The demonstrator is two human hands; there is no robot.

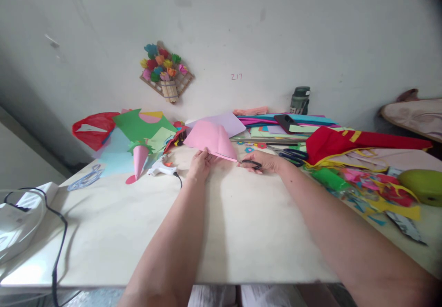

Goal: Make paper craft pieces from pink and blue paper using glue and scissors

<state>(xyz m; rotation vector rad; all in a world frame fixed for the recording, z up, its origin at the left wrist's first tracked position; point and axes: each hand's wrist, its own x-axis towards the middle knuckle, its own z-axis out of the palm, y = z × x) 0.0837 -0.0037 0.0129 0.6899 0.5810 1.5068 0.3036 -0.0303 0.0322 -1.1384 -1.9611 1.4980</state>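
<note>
My left hand (pixel 202 162) pinches the lower edge of a curved sheet of pink paper (pixel 209 136), which stands up off the table. In my right hand (pixel 260 160) is a pair of black-handled scissors (pixel 251 163), its blades pointing left along the sheet's bottom edge near the right corner. How far the blades are apart is too small to tell. To the left of my left hand lies a white glue gun (pixel 162 166) with a black cord. Farther left stands a pink paper cone (pixel 140 159) with a green fringed rim, tip down by a red paper circle (pixel 130 179).
Coloured paper sheets (pixel 143 125) spread at the back left. A second pair of scissors (pixel 293 155), a phone (pixel 286 124), a bottle (pixel 300 100) and a red cloth (pixel 331 146) are at the back right. Paper scraps (pixel 380 187) lie right; a power strip (pixel 34 201) sits left.
</note>
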